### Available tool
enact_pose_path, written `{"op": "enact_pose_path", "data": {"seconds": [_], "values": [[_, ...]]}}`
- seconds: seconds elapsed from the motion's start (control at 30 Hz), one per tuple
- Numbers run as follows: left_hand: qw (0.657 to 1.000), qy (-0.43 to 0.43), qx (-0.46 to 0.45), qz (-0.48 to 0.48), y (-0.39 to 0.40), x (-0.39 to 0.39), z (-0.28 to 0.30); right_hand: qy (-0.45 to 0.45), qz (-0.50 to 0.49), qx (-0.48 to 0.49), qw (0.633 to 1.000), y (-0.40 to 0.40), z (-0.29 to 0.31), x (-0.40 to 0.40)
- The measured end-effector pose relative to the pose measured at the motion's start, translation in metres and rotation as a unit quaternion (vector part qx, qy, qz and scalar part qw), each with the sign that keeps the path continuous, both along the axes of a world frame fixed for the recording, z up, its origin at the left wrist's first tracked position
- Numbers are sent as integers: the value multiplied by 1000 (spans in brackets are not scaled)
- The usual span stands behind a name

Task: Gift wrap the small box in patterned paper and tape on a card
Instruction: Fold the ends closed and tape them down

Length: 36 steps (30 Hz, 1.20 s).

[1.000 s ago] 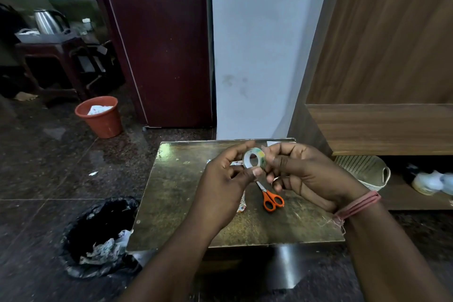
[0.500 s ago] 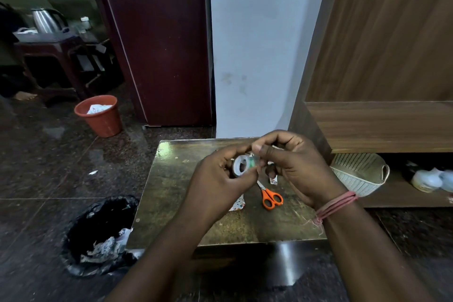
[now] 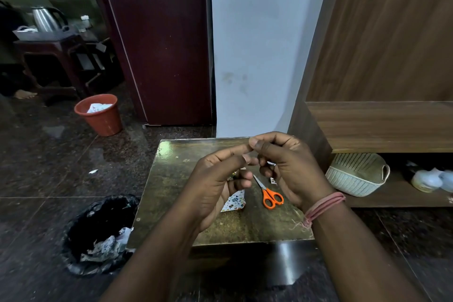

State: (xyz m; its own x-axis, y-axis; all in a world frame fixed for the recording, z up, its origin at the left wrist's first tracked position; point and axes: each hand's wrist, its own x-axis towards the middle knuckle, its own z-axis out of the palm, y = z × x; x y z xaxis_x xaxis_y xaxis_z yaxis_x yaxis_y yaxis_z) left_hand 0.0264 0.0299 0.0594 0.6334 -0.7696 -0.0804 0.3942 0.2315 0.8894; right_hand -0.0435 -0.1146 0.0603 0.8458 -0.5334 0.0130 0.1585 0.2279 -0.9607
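No writing or brand is showing legibly anywhere. Both hands are hovering together above the small brass-coloured table (image 3: 171, 179). The left hand (image 3: 215, 186) is curling its fingers inward; a sliver of something greenish is peeking out beside its palm, too hidden to name, so its grip cannot be told. The right hand (image 3: 284, 167) is pinching thumb against forefinger at the left forefinger's tip; what lies between them is not discernible. Below the hands, a patterned-paper-wrapped piece (image 3: 234, 201) is lying on the table, partly hidden by the left hand. Orange-handled scissors (image 3: 268, 193) are lying just right of it, beneath the right hand.
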Motion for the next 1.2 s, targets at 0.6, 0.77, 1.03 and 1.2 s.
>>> {"op": "enact_pose_path", "data": {"seconds": [0.6,0.77,1.03,1.2], "values": [[999,35,39,-9,1,-1,-2,447,16,-546,708,-28,-45,-11],[998,39,49,-30,3,-2,-2,479,-9,-480,735,-21,-67,-5],[998,36,35,-41,6,6,1,479,-23,-473,739,-22,-84,1],[998,38,26,-37,8,14,1,442,-23,-360,821,-37,-55,-1]]}}
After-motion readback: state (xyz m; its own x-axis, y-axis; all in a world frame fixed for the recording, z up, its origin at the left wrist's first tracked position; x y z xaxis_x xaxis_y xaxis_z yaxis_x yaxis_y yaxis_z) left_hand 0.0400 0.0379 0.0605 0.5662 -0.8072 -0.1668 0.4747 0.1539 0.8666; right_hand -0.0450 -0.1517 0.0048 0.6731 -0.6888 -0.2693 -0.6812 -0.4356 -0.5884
